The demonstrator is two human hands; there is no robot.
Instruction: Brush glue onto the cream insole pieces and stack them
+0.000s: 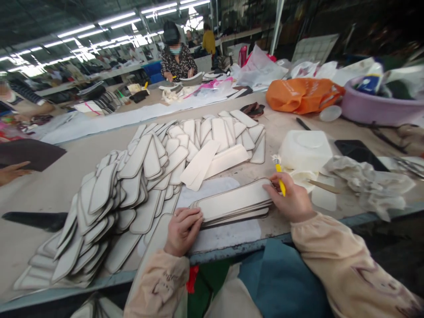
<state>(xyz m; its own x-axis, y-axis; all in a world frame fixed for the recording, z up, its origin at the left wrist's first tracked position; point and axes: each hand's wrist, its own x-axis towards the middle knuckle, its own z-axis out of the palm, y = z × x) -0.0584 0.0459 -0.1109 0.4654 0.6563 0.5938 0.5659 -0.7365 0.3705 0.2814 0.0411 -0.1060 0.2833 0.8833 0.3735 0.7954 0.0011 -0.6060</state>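
Note:
A small stack of long white strips [236, 198] with dark edges and rounded corners lies near the table's front edge. My left hand [183, 229] is closed on the left end of this stack. At the right end, my right hand [291, 198] pinches the top strip's corner between thumb and fingers. That same hand also keeps a yellow-handled brush [280, 179] tucked in its fingers, bristles pointing up and away. Beneath the strips is a pale sheet [232, 234]. Two plain cream pieces [205, 165] rest just beyond the stack.
A large heap of similar strips [132, 190] spreads across the left and middle. To the right are a white plastic container [306, 150], a flat stick [324, 186], a dark phone-like slab [361, 154], crumpled plastic [367, 181], an orange bag [303, 95] and a purple basin [380, 106]. A co-worker [179, 62] sits opposite.

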